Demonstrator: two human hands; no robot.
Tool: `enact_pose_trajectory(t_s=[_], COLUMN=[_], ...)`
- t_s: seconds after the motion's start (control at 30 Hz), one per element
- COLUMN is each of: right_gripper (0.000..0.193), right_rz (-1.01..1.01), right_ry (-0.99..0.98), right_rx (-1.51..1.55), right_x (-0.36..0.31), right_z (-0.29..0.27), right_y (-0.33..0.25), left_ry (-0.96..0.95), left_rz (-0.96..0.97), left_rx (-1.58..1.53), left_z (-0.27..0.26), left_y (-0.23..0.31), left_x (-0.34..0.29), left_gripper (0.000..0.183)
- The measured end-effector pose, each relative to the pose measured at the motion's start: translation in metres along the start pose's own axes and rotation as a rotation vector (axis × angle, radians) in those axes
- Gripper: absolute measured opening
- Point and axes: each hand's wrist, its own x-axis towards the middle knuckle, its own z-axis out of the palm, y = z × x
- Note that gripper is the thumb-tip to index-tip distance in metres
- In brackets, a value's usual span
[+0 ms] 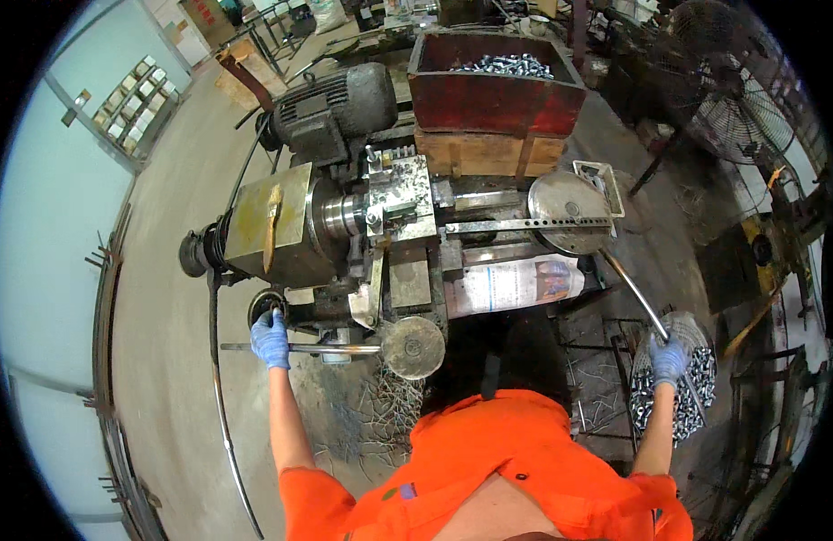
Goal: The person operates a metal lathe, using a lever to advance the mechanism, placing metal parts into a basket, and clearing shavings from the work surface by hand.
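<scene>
My left hand (270,339), in a blue glove, is at a dark round ring-shaped part (266,305) on the machine's near left side. Its fingers are drawn together at the rim, and what they hold is too small to make out. Just beside that wrist runs a horizontal steel rod (335,348) ending in a round metal disc (413,348). My right hand (669,359), also gloved in blue, is wrapped round a long steel lever (635,288) that slants down from the machine's right end. Between the hands lies the greasy metal machine (403,200).
A wooden-handled brush (272,230) rests on the machine's housing, with an electric motor (335,104) behind. Beyond stands a red bin (497,101) of small metal parts. A basket (682,329) of similar parts sits below my right hand. Metal shavings (389,406) litter the floor; a fan (741,117) stands right.
</scene>
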Motion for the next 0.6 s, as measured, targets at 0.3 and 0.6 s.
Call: enact_pose_trajectory(t_s=[0.3,0.6], right_gripper=[0.042,0.043], right_rz=[-0.159,-0.141], right_ry=[-0.039,-0.047], right_rx=[-0.035,-0.25], right_x=[0.106,0.246], right_z=[0.006,-0.014], right_y=[-0.063,-0.174], left_ry=[-0.024,0.062], left_rz=[-0.053,0.023], left_rx=[0.048,0.182], left_z=[0.004,0.001], left_y=[-0.017,0.016], left_x=[0.004,-0.011], left_gripper=[0.031,0.03])
